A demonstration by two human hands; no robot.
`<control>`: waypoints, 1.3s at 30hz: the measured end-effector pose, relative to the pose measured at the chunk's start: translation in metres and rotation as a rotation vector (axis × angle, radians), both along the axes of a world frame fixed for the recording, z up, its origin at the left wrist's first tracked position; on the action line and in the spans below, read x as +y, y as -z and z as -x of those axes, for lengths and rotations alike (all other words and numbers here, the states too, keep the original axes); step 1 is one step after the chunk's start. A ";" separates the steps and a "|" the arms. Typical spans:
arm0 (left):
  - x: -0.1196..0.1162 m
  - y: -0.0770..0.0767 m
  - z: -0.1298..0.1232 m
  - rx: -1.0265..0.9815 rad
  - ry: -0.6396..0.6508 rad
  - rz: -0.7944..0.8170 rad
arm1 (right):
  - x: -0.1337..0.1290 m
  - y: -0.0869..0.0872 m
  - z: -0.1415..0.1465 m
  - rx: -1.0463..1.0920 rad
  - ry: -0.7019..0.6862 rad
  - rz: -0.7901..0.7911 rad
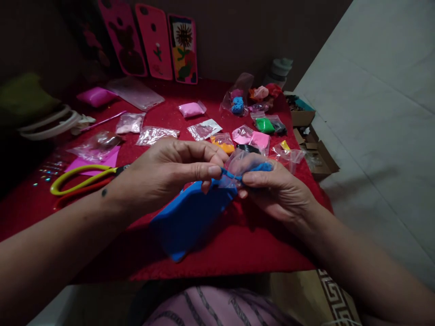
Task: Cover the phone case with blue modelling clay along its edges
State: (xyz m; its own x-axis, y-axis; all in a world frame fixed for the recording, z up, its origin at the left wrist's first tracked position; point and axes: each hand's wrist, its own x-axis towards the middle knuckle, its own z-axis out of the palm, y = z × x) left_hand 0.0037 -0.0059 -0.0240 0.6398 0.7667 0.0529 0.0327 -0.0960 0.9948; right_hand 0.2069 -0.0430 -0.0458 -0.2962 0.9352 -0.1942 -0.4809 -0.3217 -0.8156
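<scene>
Gripping a clear bag (238,158) between them, both hands are busy at the middle of the table's near side. From where I stand, the left hand (176,167) pinches its left end, thumb against fingertips, while the right hand (278,185) clasps the other end, where blue clay (262,167) shows beside the thumb. Just beneath the hands is a blue case (193,217), tilted, its upper end partly hidden; whether the left fingers also touch it, I cannot tell.

Across the red cloth (272,249), shiny beads (50,172) sit at far left. Next come scissors (79,179), their yellow and red handles pointing left, near a purple sheet (110,158), with a magenta packet (98,96) farther back. Three decorated cases (154,43) stand upright at the rear, and a clear case (137,93) lies in front of them. A pink packet (191,109) lies around the middle; nearer the hands is an orange packet (223,146). Farther right lie a green packet (265,125) and, behind it, a bottle (280,70). Cardboard boxes (322,158) rest beyond the table's right edge.
</scene>
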 end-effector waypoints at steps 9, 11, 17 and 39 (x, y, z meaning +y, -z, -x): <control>-0.012 -0.007 -0.001 0.173 -0.206 -0.564 | 0.002 0.001 0.001 0.024 -0.013 0.058; -0.014 -0.005 -0.001 0.189 -0.231 -0.634 | 0.002 0.002 0.001 0.025 -0.005 0.061; -0.010 -0.002 -0.003 0.249 -0.190 -0.701 | 0.002 0.003 0.000 0.039 -0.011 0.078; -0.017 -0.001 -0.005 0.280 -0.093 -0.702 | 0.004 -0.018 -0.011 -0.445 -0.353 -0.077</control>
